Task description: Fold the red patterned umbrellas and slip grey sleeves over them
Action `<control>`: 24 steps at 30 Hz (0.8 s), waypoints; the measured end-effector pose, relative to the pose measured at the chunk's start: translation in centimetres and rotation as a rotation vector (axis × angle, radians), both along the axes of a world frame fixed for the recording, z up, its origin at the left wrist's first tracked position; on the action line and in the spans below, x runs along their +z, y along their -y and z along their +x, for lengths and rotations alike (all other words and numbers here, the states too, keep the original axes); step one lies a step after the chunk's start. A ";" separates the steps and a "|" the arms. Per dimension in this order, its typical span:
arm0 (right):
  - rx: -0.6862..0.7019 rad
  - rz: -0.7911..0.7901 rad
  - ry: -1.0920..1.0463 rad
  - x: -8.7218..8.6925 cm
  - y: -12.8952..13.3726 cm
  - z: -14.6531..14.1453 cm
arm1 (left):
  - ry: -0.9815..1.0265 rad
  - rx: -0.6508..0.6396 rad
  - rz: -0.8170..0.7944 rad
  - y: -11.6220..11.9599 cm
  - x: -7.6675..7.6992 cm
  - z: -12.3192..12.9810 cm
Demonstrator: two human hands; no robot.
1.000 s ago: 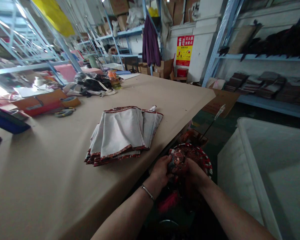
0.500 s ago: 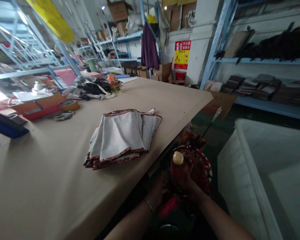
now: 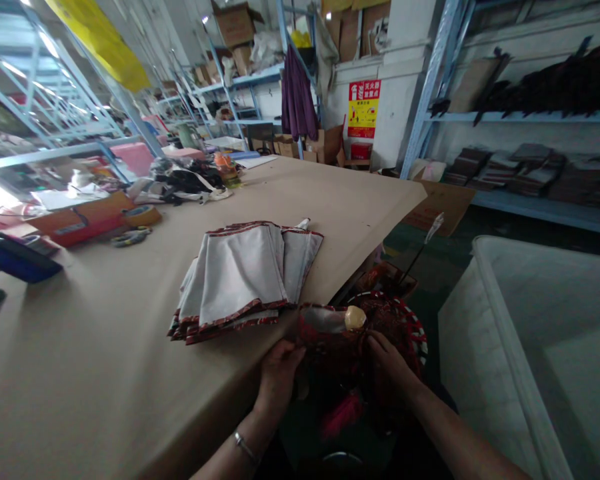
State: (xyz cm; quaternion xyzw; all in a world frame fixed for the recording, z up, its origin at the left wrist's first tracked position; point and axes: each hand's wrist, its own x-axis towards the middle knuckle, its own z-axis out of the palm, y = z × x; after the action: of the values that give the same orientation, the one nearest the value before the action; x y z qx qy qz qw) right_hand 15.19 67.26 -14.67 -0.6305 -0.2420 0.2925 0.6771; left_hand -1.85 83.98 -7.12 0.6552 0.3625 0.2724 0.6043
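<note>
A dark red patterned cloth (image 3: 325, 343) with a greyish patch stretches between my hands beside the table edge. My left hand (image 3: 280, 363) pinches its left side, thumb against fingers. On the other side my right hand (image 3: 390, 357) grips the cloth, its fingertips partly lost in shadow. A rounded pale yellow thing (image 3: 355, 319) shows at the cloth's upper edge; I cannot make out what it is. Under and behind the cloth is a round basket (image 3: 421, 333) with a red and white rim, holding dark red material. Left of the cloth lies a stack of grey cloth pieces (image 3: 243, 273) with red-brown edging.
A brown-covered table (image 3: 105, 347) spans the left and middle. On it are a tape roll (image 3: 143, 215), a blue object (image 3: 20, 257) and an orange-red box (image 3: 75, 220). A large white bin (image 3: 473, 320) stands at right. Blue shelving (image 3: 530, 120) with stacked goods rises behind.
My left hand has moved left and up to the table edge. The dark red cloth has come up out of the basket area and is now spread between both hands.
</note>
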 end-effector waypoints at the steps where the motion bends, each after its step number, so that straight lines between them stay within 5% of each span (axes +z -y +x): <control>1: -0.036 -0.015 0.014 0.1 0.4 -0.2 | -0.028 0.005 -0.010 0.0 0.0 -1.1; 7: 0.003 0.104 -0.076 1.8 -0.3 -3.2 | 0.092 -0.032 -0.047 1.5 2.4 -2.0; 11: -0.157 0.131 -0.004 7.0 -1.4 -2.6 | 0.183 -0.068 0.063 1.6 3.7 -0.7; 15: -0.075 0.164 0.295 11.3 -0.8 -0.7 | 0.178 -0.120 0.101 1.2 3.7 -1.1; 19: 0.004 0.161 0.323 9.0 0.0 -1.9 | 0.165 -0.079 0.069 1.4 3.2 -1.5; 24: 0.165 0.090 0.099 6.0 -1.3 -3.1 | 0.144 -0.307 -0.052 1.0 2.6 -0.2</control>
State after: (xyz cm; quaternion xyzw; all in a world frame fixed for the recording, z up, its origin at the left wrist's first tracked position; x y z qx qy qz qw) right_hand 12.05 68.51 -8.66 -0.5909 -0.3390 0.3047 0.6656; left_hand -2.07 82.96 -4.50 0.6658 0.2207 0.2138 0.6799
